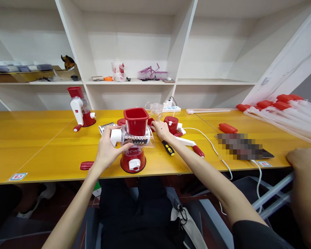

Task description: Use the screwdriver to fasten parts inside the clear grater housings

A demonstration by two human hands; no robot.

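A red and white rotary grater (136,138) stands upright near the table's front edge, with a red hopper, a clear housing and a metal drum inside. My left hand (107,147) is closed round its left side, the thumb lying across the front of the drum housing. Behind and to the right of it, my right hand (160,129) has its fingers closed at a red plastic part (150,122), mostly hidden by the hand and the hopper. Beneath my right wrist lies a black and yellow screwdriver handle (168,148). A white crank with a red handle (198,151) rests nearby.
Another rotary grater (80,107) stands at the back left. A red base (171,124) and a clear housing (156,108) sit behind my right hand. Metal grater drums (106,127), a power strip (171,109), a white cable and red-ended bundles surround them. A person's arm (305,186) is at right.
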